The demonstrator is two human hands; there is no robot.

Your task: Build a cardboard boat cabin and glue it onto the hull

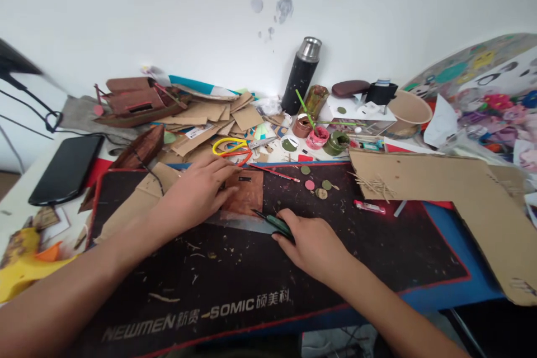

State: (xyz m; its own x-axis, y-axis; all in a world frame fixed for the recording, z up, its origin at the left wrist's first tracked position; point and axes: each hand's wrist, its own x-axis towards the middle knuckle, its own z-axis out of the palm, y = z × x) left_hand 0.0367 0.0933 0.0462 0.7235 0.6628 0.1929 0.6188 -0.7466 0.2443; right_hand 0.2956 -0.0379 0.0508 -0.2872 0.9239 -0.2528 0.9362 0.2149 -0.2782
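In the head view, a brown-painted cardboard panel (253,197) on the black desk mat (201,274) is touched by the left hand (201,187), fingers slightly spread — while a green-handled pointed tool (279,225) is gripped in the right hand (318,246), tip at the panel.

The white table (20,193) carries a dark desk mat (319,268) across the lower middle of the frame. A black phone (67,169) lies at the left, and a black thermos (300,75) stands at upper center.
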